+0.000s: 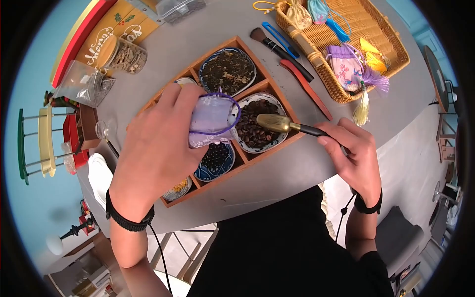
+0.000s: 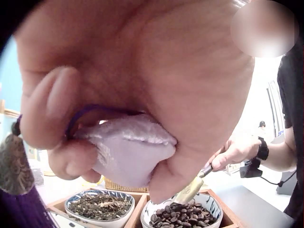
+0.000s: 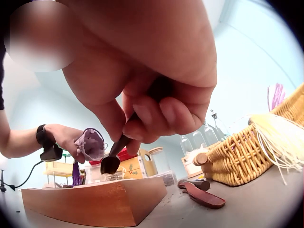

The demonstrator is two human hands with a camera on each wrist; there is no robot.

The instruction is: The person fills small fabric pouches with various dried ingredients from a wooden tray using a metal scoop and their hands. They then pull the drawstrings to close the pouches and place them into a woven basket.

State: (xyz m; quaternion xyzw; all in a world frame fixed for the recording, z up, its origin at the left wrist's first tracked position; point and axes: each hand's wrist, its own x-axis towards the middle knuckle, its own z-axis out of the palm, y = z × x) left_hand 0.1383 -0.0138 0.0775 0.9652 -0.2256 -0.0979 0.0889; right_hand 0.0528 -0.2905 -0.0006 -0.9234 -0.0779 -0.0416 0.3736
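Note:
My left hand (image 1: 156, 143) grips a small lavender drawstring pouch (image 1: 210, 118) with a purple cord, tilted over the wooden compartment box (image 3: 85, 205). In the right wrist view the pouch's mouth is spread wide. My right hand (image 1: 354, 154) pinches the dark handle of a small brass scoop (image 1: 272, 123). The scoop's bowl lies over the dark coffee beans (image 1: 253, 137) in a patterned dish. Dried leaves (image 1: 226, 72) fill the dish behind it. Small black beans (image 1: 216, 156) sit in a blue dish, partly hidden by my left hand.
A wicker basket (image 1: 399, 54) with several pouches and tassels stands at the back right. Between basket and box lie a black-handled brush (image 1: 284, 55), a blue tool (image 1: 278, 37) and a reddish tool (image 1: 307, 90). A wooden-lidded jar (image 1: 129, 57) is at the back left.

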